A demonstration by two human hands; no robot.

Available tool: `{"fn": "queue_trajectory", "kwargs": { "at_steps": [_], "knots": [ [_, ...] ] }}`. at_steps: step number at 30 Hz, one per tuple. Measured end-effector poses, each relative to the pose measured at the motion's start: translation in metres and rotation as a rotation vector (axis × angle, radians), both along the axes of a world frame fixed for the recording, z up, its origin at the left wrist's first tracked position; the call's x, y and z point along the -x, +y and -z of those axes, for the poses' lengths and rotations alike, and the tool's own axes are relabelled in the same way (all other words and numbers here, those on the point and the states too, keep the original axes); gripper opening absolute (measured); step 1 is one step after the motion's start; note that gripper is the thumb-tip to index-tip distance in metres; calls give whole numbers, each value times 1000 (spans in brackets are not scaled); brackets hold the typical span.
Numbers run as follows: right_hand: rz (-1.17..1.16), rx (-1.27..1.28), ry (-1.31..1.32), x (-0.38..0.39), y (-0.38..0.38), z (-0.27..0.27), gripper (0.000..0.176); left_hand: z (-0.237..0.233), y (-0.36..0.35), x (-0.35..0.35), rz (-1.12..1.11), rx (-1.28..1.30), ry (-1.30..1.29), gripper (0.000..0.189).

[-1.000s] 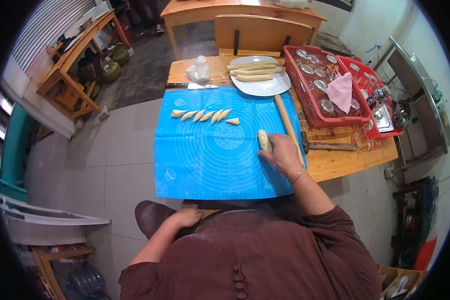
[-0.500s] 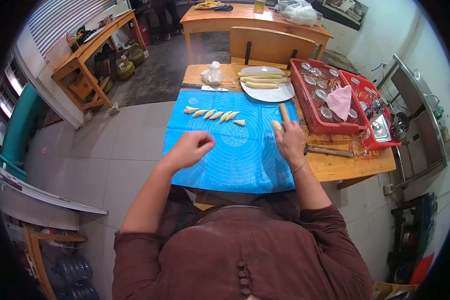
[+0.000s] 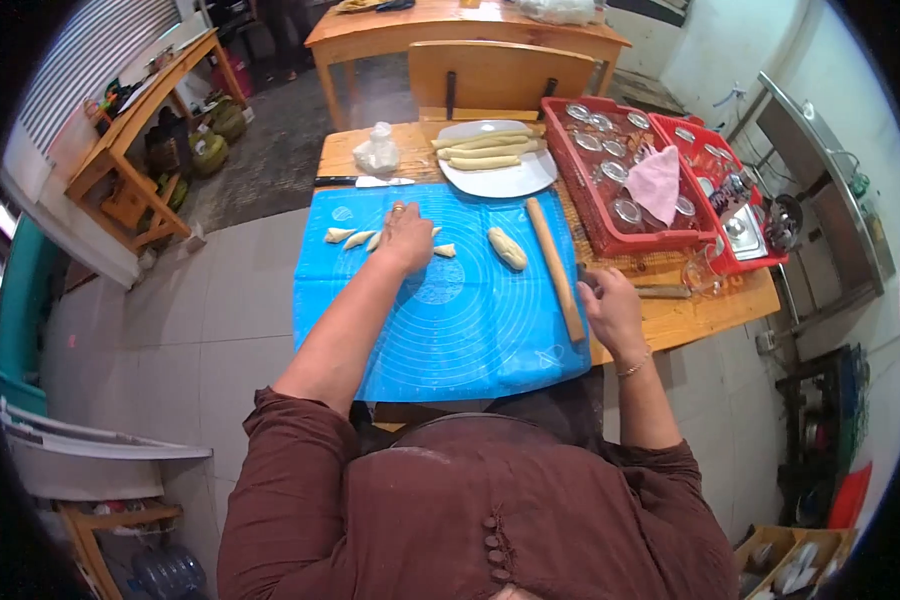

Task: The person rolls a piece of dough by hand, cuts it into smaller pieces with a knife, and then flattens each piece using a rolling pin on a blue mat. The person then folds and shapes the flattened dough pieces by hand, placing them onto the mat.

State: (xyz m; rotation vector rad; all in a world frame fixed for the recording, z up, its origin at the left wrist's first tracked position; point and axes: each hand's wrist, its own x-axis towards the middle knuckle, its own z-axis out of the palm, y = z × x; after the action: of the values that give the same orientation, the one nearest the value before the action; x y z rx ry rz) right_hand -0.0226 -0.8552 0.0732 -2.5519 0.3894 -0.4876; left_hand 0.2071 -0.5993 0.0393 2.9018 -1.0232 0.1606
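Note:
On the blue printed mat (image 3: 440, 345), small twisted dough pieces (image 3: 356, 239) lie in a slanting row. My left hand (image 3: 407, 237) is over the middle of this row, back up, with fingers bent down and tips hidden. A ring shows on one finger. A larger oblong dough roll (image 3: 507, 248) rests by itself to the right. Beside it lies a wooden rolling pin (image 3: 554, 270). My right hand (image 3: 613, 305), at the mat's right edge, has its fingers closed around a small dark thing, near the end of a long brownish stick-like object (image 3: 662, 291).
Long dough strips (image 3: 485, 149) lie on a white plate (image 3: 500, 183) at the back. A knife (image 3: 365, 182) and a tied plastic bag (image 3: 377, 150) are at back left. Red baskets (image 3: 610, 235) with glasses and a pink cloth (image 3: 655, 183) stand at right.
My right hand has let go of the dough roll and moved right and down off the mat. My left hand has reached forward onto the small dough pieces. The rolling pin lies uncovered.

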Motion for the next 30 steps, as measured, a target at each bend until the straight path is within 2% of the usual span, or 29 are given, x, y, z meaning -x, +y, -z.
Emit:
{"fn": "queue_trajectory", "kwargs": {
  "at_steps": [2, 4, 6, 8, 11, 15, 17, 20, 22, 23, 25, 26, 28, 30],
  "knots": [
    [31, -7, 64, 21, -25, 1, 25, 3, -3, -1, -9, 11, -16, 20],
    [100, 257, 25, 39, -48, 8, 23, 5, -4, -1, -22, 20, -27, 18],
    [134, 322, 49, 46, -67, 19, 24, 3, -7, -5, -65, 39, -15, 15],
    [68, 479, -73, 46, -79, 29, 31, -1, -11, -5, -39, 22, -27, 14],
    [-32, 529, -78, 38, -95, 59, 37, -11, -14, -4, -29, -70, 41, 16],
    [-12, 405, -10, 34, -78, 43, 40, -2, -9, -6, 19, -57, -22, 14],
    [43, 378, 168, 34, -72, 34, 40, 10, -4, -10, 8, -80, -22, 14],
    [12, 425, 106, 34, -83, 48, 35, 13, -2, -15, 40, 71, -10, 13],
    [21, 450, 78, 33, -88, 56, 34, 2, -1, -15, -13, 267, 190, 16],
    [29, 475, 52, 32, -90, 60, 33, -3, 1, -15, -16, 265, 192, 16],
    [57, 423, -4, 29, -68, 48, 32, -33, 4, -6, -70, 417, 253, 27],
    [89, 371, -58, 26, -53, 40, 31, -37, 10, -7, -79, 416, 255, 27],
    [38, 270, -60, 14, -22, 28, 31, -48, 23, -5, -172, 906, 694, 32],
    [-18, 165, -64, 0, 3, 21, 31, -62, 40, 19, -198, 935, 755, 37]
  ]
}}
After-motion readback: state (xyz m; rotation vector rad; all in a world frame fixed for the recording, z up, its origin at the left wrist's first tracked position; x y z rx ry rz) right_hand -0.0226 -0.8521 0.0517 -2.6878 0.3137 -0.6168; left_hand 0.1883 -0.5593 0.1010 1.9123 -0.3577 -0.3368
